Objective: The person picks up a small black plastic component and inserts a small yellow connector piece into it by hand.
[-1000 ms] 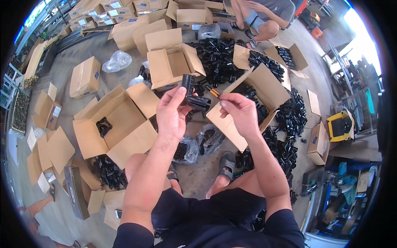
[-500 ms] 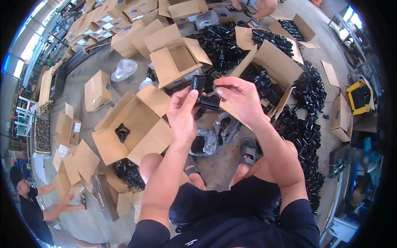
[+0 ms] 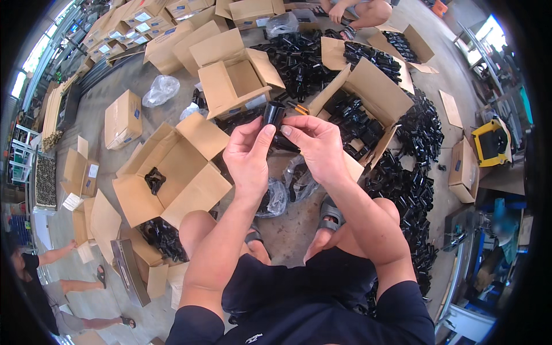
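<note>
In front of me my left hand (image 3: 248,158) is closed around a glossy black tubular fitting (image 3: 273,113), its wide end pointing up. My right hand (image 3: 319,148) is pinched up against the fitting's right side; whatever lies between its thumb and finger is too small or hidden to tell. Just beyond the fingers are two orange-handled tools (image 3: 301,109), next to an open carton (image 3: 384,92) holding several black fittings. Left of my knees another open carton (image 3: 135,201) has one black piece (image 3: 154,180) at its bottom.
Loose black fittings (image 3: 411,195) are heaped along my right side, with another pile (image 3: 299,69) ahead. Clear plastic bags (image 3: 276,201) lie by my feet. Stacked cartons (image 3: 144,14) stand at the far left. One co-worker (image 3: 43,287) is at lower left, another (image 3: 368,12) at the top.
My right hand has come in to the fitting, which has turned in my left hand; its side branch no longer shows. The co-worker at left has shifted, and the whole view has moved slightly.
</note>
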A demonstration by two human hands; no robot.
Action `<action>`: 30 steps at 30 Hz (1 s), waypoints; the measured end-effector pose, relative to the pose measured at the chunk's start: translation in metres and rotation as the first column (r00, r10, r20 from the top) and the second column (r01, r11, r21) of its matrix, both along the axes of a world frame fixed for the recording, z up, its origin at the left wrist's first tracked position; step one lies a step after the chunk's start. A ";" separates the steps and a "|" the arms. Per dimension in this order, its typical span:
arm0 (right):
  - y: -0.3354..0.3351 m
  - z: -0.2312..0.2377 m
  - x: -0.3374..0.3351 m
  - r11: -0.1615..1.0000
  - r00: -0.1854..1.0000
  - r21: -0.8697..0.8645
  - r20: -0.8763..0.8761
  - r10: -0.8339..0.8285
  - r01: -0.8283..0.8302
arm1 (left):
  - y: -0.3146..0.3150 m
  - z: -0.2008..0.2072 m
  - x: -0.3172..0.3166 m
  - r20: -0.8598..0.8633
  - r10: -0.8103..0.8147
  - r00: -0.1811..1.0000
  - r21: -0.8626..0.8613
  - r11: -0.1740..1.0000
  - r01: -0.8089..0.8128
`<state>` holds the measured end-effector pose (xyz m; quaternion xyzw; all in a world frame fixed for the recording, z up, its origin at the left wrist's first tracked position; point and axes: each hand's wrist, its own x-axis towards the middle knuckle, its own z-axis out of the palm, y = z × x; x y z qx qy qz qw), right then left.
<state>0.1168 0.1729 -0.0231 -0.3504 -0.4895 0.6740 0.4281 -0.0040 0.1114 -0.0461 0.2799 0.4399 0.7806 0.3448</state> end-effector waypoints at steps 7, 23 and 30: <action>-0.004 -0.003 0.000 0.987 0.991 -0.153 -0.122 -0.057 0.038 | 0.002 0.000 0.006 -0.061 0.026 0.998 -0.015 1.000 -0.026; -0.013 -0.021 -0.006 0.975 0.967 0.199 0.213 -0.143 0.101 | -0.002 -0.009 0.003 -0.017 -0.053 0.998 -0.022 0.998 0.053; -0.003 -0.016 0.009 0.931 0.942 0.363 0.324 -0.086 -0.040 | -0.008 0.003 0.004 -0.040 -0.055 0.998 -0.051 0.997 0.053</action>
